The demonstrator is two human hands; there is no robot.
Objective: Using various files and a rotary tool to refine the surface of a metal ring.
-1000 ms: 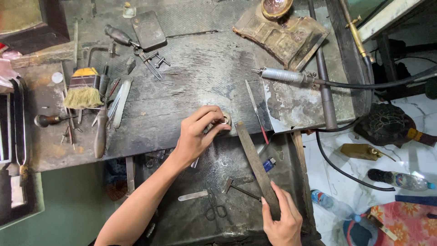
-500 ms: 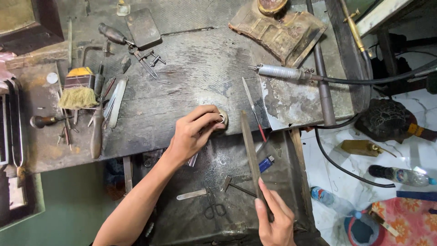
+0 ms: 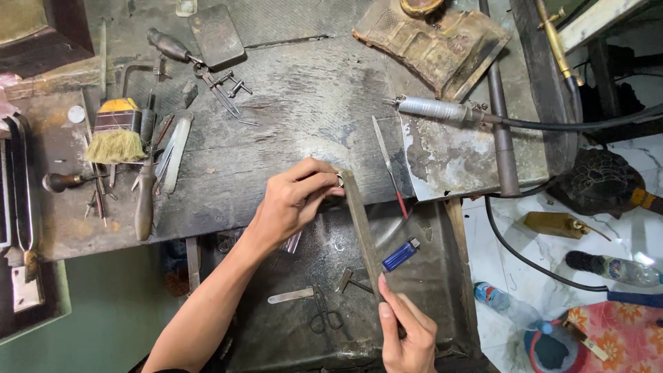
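Our left hand (image 3: 293, 200) pinches a small metal ring (image 3: 340, 180) in its fingers at the worn grey table (image 3: 290, 103) edge. Our right hand (image 3: 407, 331) grips the long flat file (image 3: 360, 224), its tip laid against the ring.

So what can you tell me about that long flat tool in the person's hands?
The file is a long, flat, dark metal bar, dull and worn. It lies slantwise, from the bench edge down over the tray. The right hand grips its near end, forefinger laid along it. Its far end meets a small ring, pinched by the left hand.
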